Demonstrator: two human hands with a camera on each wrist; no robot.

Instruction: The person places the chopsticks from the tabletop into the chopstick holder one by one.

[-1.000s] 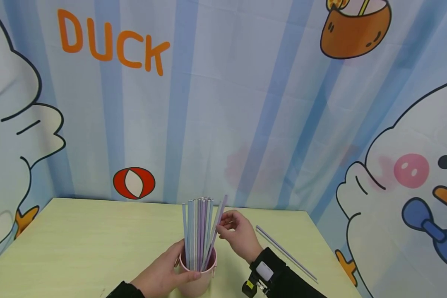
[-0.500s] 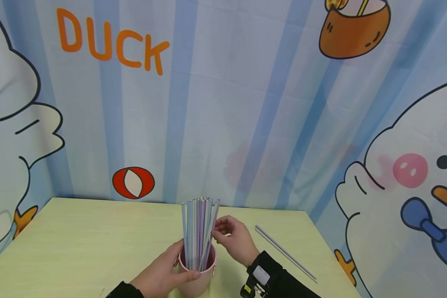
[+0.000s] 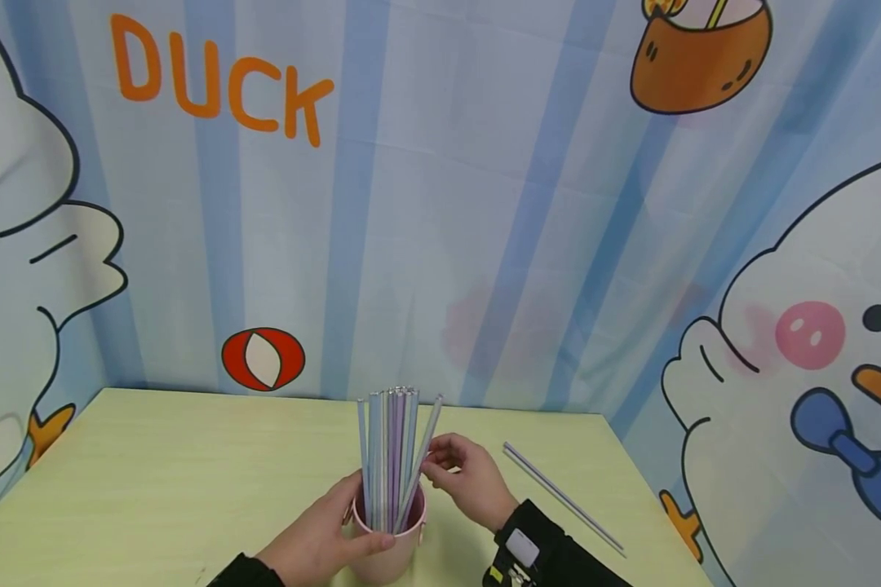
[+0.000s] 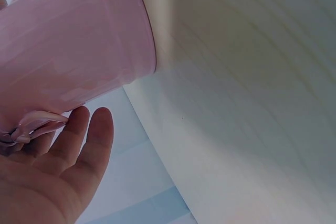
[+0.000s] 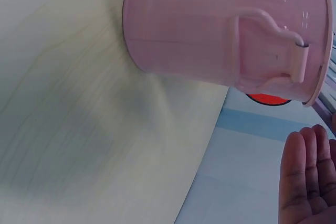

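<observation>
A pink metal bucket [image 3: 385, 562] stands upright on the table, holding a dense bundle of pastel drinking straws [image 3: 389, 456] in purple, blue and clear tones. My left hand [image 3: 323, 530] grips the bucket from its left side, thumb at the front of the rim. In the left wrist view its fingers [image 4: 100, 135] lie by the bucket's handle. To the right of the bucket, my right hand [image 3: 470, 481] pinches a purple straw [image 3: 429, 432] between thumb and finger. That straw leans right, its lower end among the others inside the bucket. The right wrist view shows the bucket's side handle [image 5: 268, 51].
Two straws [image 3: 564, 499] lie side by side on the light wooden table [image 3: 191, 465], right of my right hand. A striped blue curtain [image 3: 440, 204] printed with ducks hangs behind the table and along its sides.
My right hand has moved down, lowering the purple straw deeper into the bucket. The straw swung left toward the bundle, then tilted right again. My left hand stays on the bucket.
</observation>
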